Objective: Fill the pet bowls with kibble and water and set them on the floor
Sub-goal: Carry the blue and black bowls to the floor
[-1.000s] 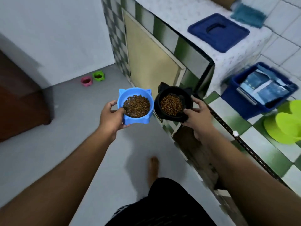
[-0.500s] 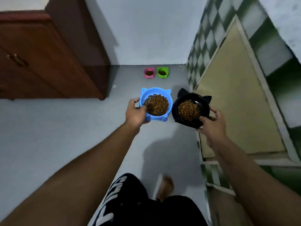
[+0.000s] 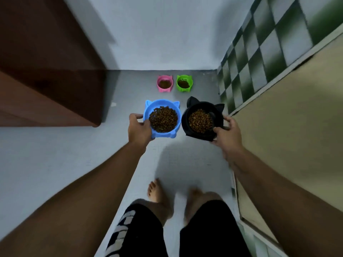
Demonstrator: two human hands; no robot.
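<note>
My left hand (image 3: 139, 129) grips the near-left rim of a blue cat-eared bowl (image 3: 174, 108) full of brown kibble, thumb over the rim. My right hand (image 3: 226, 135) grips the near-right rim of a black cat-eared bowl (image 3: 216, 115), also holding kibble and tilted slightly toward me. Both bowls are carried side by side in the air above the grey floor (image 3: 55, 164). Ahead on the floor, by the far wall, sit a pink bowl (image 3: 160, 88) and a green bowl (image 3: 189, 88), each with something dark inside.
A dark wooden cabinet (image 3: 48, 71) stands on the left. On the right runs a green-and-white checkered counter base (image 3: 259, 58) with a beige door panel (image 3: 289, 130). My bare feet (image 3: 157, 193) are on the floor between them.
I have walked closer to the pink and green bowls, which now look larger. Both hands still carry their bowls, slightly further apart. My feet have come together.
</note>
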